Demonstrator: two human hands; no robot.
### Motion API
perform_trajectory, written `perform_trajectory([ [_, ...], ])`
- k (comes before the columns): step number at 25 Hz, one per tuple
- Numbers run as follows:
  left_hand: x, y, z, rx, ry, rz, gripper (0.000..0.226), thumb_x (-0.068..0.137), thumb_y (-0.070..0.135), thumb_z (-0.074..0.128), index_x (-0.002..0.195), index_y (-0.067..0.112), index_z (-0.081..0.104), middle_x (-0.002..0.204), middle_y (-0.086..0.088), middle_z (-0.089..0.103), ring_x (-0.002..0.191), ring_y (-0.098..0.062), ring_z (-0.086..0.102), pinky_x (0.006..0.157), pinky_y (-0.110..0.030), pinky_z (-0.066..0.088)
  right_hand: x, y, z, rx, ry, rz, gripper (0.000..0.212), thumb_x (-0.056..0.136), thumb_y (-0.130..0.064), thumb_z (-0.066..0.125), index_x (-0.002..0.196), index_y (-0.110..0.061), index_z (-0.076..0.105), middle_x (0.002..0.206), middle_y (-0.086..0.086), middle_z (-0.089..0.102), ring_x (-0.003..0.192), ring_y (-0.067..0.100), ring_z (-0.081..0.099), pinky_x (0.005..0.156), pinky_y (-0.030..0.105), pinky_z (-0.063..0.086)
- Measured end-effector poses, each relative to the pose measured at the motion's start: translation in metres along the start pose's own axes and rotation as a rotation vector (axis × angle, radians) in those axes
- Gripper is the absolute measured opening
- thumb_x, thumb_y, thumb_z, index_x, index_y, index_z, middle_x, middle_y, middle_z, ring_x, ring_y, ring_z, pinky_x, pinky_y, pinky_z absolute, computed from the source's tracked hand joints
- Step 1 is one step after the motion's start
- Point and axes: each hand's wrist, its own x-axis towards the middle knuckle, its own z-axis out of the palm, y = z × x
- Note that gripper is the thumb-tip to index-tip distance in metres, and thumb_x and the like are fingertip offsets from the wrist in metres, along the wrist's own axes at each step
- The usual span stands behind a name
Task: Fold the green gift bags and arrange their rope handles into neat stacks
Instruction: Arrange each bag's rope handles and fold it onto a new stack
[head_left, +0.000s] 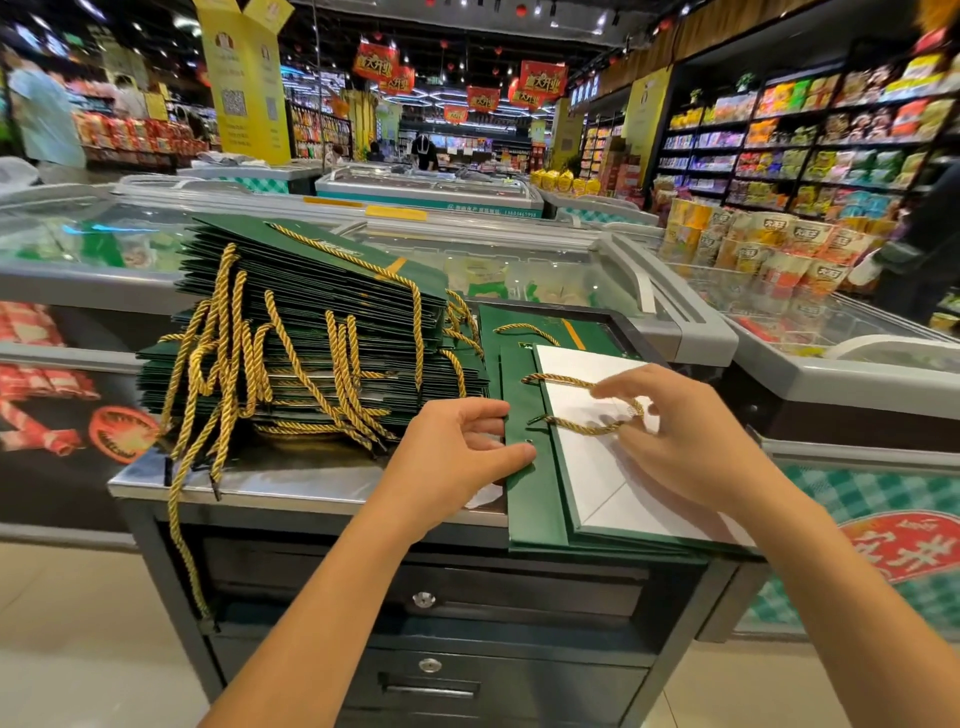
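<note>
Two hands work one green bag (535, 499) lying flat at lower right of centre on the metal counter (291, 480), just beside the tall stack of folded bags (311, 322) at centre left. The left hand (457, 452) pinches the bag's left edge, thumb on top. The rope handle (558, 380) loops rightward from that edge, ending under the nearer right hand (680, 436), whose fingers are spread and bent; whether they pinch it is unclear.

Steel-topped drawer cabinet (291, 480) in supermkt aisle: tall stack of folded green bags (311, 312) at L, gold rope handles (223, 332) trailing over front edge; flatter pile (535, 499) at R, overhanging front.
</note>
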Motion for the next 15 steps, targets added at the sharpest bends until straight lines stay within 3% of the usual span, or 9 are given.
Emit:
perform_trajectory([
  [2,-0.001,0.002,0.001,-0.007,-0.005,-0.006,0.062,0.079,0.027,0.086,0.134,0.015,0.063,0.118,0.001,0.071,0.089,0.003,0.071,0.083,-0.016,0.057,0.003,-0.011,0.009,0.043,-0.035,-0.042,0.028,0.094,-0.017,0.065,0.12,-0.026,0.072,0.118,-0.012,0.065,0.109,0.002,0.056,0.088,0.007,0.038],
  [5,-0.003,0.004,0.0,-0.032,-0.018,-0.02,0.055,0.083,0.023,0.082,0.134,0.015,0.063,0.111,0.006,0.071,0.092,0.002,0.071,0.08,-0.014,0.057,0.013,-0.023,0.026,0.017,-0.088,-0.089,0.019,0.091,-0.036,0.071,0.108,-0.029,0.076,0.11,-0.007,0.067,0.105,0.011,0.059,0.092,0.031,0.048],
  [8,-0.002,0.003,-0.003,-0.095,-0.067,-0.055,0.039,0.092,0.005,0.068,0.13,0.015,0.065,0.107,0.007,0.075,0.096,-0.003,0.072,0.081,-0.019,0.058,0.012,-0.018,0.042,0.092,-0.002,-0.087,0.007,0.091,-0.033,0.073,0.092,-0.026,0.075,0.095,-0.008,0.068,0.094,0.013,0.06,0.088,0.044,0.049],
  [12,0.001,-0.002,-0.005,-0.133,-0.101,-0.06,0.044,0.092,-0.004,0.062,0.131,0.017,0.063,0.115,0.006,0.075,0.104,-0.008,0.072,0.092,-0.03,0.059,0.003,-0.006,0.049,0.333,0.065,-0.122,0.002,0.093,-0.022,0.071,0.092,-0.022,0.073,0.086,-0.011,0.069,0.085,0.014,0.062,0.075,0.039,0.053],
  [15,0.001,-0.003,-0.004,-0.172,-0.11,-0.066,0.046,0.093,-0.004,0.062,0.134,0.018,0.061,0.119,0.006,0.074,0.104,-0.008,0.072,0.09,-0.028,0.059,0.002,-0.003,0.048,0.431,0.047,-0.101,0.006,0.093,-0.017,0.072,0.093,-0.022,0.075,0.084,-0.01,0.07,0.08,0.016,0.063,0.067,0.028,0.051],
])
